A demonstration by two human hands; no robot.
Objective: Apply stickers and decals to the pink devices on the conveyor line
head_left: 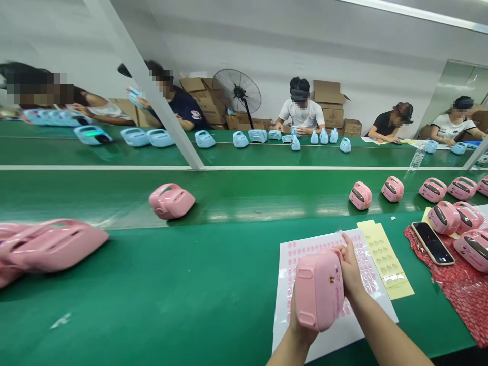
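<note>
A pink plastic shell (318, 290) is held upright over a white sticker sheet (358, 325) on the green bench. My left hand (298, 325) grips it from below and behind, fingers mostly hidden by the shell. My right hand (349, 269) is closed against its right side, fingertips pressed near a small printed figure on the shell. The sheet carries rows of small pink stickers.
A yellow backing sheet (387, 259) and a phone (432, 243) on red cloth (463, 295) lie to the right, beside several finished pink units (444, 217). Pink shells (171, 201) sit on the belt and at left (49, 246). Other people work across the line with blue units (205, 139).
</note>
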